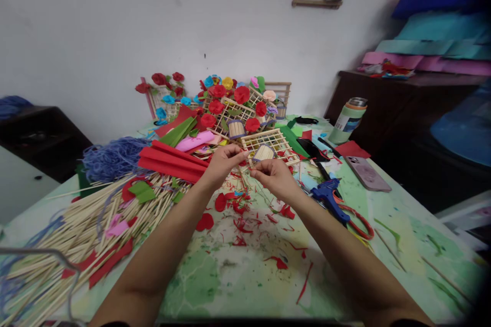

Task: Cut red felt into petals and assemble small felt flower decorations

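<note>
In the head view my left hand (226, 164) and my right hand (274, 178) are close together above the middle of the table, thumbs and fingers pinched. What lies between the fingertips is too small to make out; a bit of red shows by the left fingers. Just beyond them lies a bamboo lattice panel (274, 139) with a small slatted pot (264, 153) on it. Folded red crepe paper (172, 161) is left of my left hand. Below my hands, red paper petals (204, 222) and thin red scraps (241, 225) are strewn on the tablecloth (199, 278).
Bamboo sticks (95, 235) and purple cord (117, 158) cover the left side. More lattices with red paper flowers (241, 94) stand behind. On the right are a blue glue gun (328, 195), orange-handled scissors (366, 227), a phone (367, 172) and a green bottle (348, 120).
</note>
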Tool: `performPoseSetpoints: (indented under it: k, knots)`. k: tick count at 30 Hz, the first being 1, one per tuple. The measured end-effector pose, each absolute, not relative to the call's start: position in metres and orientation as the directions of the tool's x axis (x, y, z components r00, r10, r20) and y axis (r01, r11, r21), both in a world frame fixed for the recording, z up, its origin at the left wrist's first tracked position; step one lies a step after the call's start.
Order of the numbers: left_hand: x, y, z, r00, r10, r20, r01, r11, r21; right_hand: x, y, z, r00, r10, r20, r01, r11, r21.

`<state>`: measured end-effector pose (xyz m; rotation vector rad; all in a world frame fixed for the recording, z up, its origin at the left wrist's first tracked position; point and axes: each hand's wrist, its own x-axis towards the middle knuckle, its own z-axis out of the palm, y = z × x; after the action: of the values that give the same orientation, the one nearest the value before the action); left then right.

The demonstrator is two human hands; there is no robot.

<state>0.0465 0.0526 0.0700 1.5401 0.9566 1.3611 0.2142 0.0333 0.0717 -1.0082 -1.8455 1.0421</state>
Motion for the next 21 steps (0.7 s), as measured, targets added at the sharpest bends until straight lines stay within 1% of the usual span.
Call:
performPoseSetpoints:
  k: [3, 6, 8, 12, 14, 16, 17, 18, 19, 20, 21]
  knots:
    - [0.049, 0.049, 0.072, 0.226, 0.919, 0.322, 0.024, -0.335, 0.942, 0.218, 0.037, 0.071, -0.36, 0.894, 0.265, 0.203, 0.352, -0.914]
    - [0.053, 0.045, 0.073, 0.354, 0.897, 0.264, 0.059, -0.303, 0.951, 0.223, 0.038, 0.074, -0.348, 0.899, 0.266, 0.154, 0.335, -0.93]
    - [0.056, 0.042, 0.072, 0.37, 0.892, 0.261, 0.088, -0.313, 0.946, 0.226, 0.038, 0.077, -0.348, 0.902, 0.256, 0.141, 0.321, -0.936]
    - [0.055, 0.042, 0.071, 0.309, 0.893, 0.329, 0.163, -0.39, 0.906, 0.228, 0.036, 0.08, -0.319, 0.904, 0.284, 0.114, 0.334, -0.936]
    - [0.052, 0.042, 0.073, 0.313, 0.881, 0.356, 0.225, -0.433, 0.873, 0.229, 0.036, 0.081, -0.293, 0.906, 0.305, 0.104, 0.348, -0.932]
    - [0.048, 0.038, 0.079, 0.373, 0.858, 0.353, 0.297, -0.47, 0.831, 0.232, 0.036, 0.083, -0.257, 0.907, 0.334, 0.087, 0.366, -0.926]
    - [0.046, 0.035, 0.084, 0.452, 0.831, 0.325, 0.322, -0.491, 0.809, 0.234, 0.037, 0.085, -0.233, 0.906, 0.352, 0.074, 0.377, -0.923]
    - [0.045, 0.03, 0.089, 0.578, 0.774, 0.26, 0.325, -0.51, 0.797, 0.237, 0.038, 0.087, -0.208, 0.906, 0.369, 0.057, 0.388, -0.92]
    - [0.044, 0.025, 0.095, 0.738, 0.656, 0.157, 0.294, -0.522, 0.8, 0.24, 0.038, 0.089, -0.182, 0.906, 0.382, 0.041, 0.395, -0.918]
    - [0.043, 0.02, 0.1, 0.873, 0.485, 0.045, 0.241, -0.511, 0.825, 0.243, 0.039, 0.09, -0.16, 0.906, 0.392, 0.026, 0.401, -0.916]
    - [0.043, 0.015, 0.105, 0.944, 0.329, -0.014, 0.185, -0.495, 0.849, 0.246, 0.039, 0.092, -0.145, 0.906, 0.398, 0.011, 0.404, -0.915]
